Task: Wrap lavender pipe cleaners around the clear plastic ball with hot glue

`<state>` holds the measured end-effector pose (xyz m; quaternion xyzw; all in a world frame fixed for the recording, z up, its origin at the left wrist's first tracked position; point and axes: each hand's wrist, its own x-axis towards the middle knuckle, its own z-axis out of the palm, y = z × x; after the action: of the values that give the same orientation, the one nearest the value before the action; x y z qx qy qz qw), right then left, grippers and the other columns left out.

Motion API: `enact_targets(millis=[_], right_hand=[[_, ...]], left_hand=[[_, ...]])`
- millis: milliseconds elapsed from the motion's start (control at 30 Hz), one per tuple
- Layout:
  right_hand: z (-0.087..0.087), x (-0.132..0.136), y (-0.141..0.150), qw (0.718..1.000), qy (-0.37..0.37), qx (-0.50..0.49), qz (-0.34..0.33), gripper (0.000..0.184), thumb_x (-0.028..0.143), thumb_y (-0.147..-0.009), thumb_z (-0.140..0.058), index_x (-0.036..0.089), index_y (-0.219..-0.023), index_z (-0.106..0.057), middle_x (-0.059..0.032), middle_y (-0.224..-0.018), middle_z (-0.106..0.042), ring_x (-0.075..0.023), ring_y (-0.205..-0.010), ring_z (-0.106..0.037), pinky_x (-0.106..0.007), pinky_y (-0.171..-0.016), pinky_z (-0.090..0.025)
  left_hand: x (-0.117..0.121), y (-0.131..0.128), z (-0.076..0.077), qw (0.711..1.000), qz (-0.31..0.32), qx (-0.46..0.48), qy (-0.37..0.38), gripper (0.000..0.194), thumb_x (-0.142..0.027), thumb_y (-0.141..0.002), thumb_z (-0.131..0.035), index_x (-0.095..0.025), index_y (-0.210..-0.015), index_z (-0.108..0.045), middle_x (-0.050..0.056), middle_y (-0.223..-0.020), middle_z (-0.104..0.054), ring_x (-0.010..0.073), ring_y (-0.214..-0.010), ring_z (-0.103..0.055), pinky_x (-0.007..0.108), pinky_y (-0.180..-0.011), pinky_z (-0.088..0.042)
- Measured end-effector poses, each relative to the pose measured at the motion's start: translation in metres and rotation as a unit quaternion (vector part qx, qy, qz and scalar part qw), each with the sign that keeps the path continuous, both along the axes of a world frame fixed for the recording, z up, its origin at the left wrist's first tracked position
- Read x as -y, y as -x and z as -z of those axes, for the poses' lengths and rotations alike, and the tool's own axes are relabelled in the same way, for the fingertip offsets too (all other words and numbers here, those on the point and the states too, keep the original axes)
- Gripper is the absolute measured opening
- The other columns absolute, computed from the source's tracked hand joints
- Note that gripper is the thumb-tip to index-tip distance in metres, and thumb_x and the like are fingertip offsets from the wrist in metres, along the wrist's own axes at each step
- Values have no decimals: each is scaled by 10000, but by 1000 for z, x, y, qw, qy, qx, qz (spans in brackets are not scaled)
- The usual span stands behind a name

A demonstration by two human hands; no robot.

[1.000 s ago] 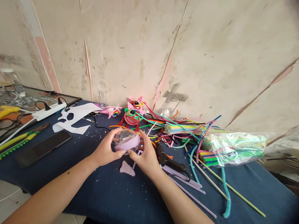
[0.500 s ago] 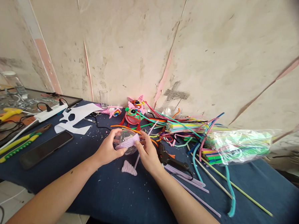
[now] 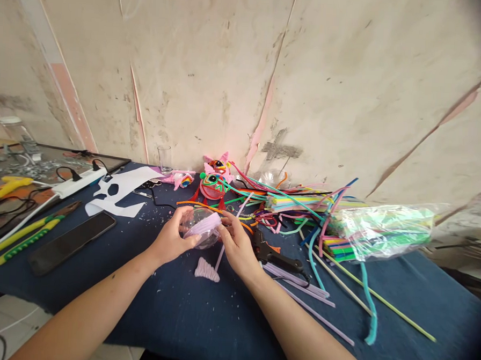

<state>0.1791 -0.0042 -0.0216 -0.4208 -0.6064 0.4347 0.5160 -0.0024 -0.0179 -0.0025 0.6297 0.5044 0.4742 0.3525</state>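
Observation:
Above the dark blue cloth, my left hand (image 3: 177, 234) is closed round the left side of a clear plastic ball (image 3: 199, 242), its thumb along the lower front. A flat lilac piece of pipe cleaners (image 3: 203, 225) lies against the ball's face. The fingers of my right hand (image 3: 235, 239) pinch the right end of that piece at the ball's edge. Below my hands, a second lilac wound piece (image 3: 207, 269) rests on the cloth. A single lilac pipe cleaner (image 3: 220, 258) runs upright beside it and passes behind my right hand.
A black glue gun (image 3: 279, 257) lies right of my hand, beside loose lilac pipe cleaners (image 3: 317, 318). Bagged pipe cleaners (image 3: 387, 230) are further right. Finished red fish-like ornaments (image 3: 211, 186) stand behind. On the left are a phone (image 3: 74, 241), pliers (image 3: 28, 238) and cut white paper (image 3: 137, 182).
The lilac piece on the ball has tilted, showing more of its ribbed face. Both hands keep their hold, and the view has shifted slightly.

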Motion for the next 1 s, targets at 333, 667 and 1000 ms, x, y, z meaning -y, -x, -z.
enact_targets(millis=[333,667,1000], right_hand=[[-1,2,4,999,21,-29,-36,469,342,-792,-569,208,-1233,-480,-140,-1253,-556,-224,-1026,-606,-353,-766,-548],[-60,-9,-63,984,-92,-88,122,321,404,-822,-554,191,-1062,-568,-68,-968,-664,-187,-855,-642,-342,-764,-520],[-29,6,-138,860,-38,506,44,309,207,-704,-595,172,-991,-702,-126,-1038,-700,-309,-1036,-614,-418,-889,-463]], left_hand=[[-12,8,9,997,-21,72,36,673,-356,-594,-762,-215,-1203,-513,140,-1307,-546,350,-1271,-484,503,-1002,-443],[-18,16,-15,934,3,327,146,459,-284,-601,-797,-155,-1008,-627,83,-983,-714,303,-924,-682,469,-726,-602],[-20,14,-2,935,16,315,161,481,-277,-605,-809,-184,-1038,-620,70,-997,-693,272,-868,-693,444,-699,-607]])
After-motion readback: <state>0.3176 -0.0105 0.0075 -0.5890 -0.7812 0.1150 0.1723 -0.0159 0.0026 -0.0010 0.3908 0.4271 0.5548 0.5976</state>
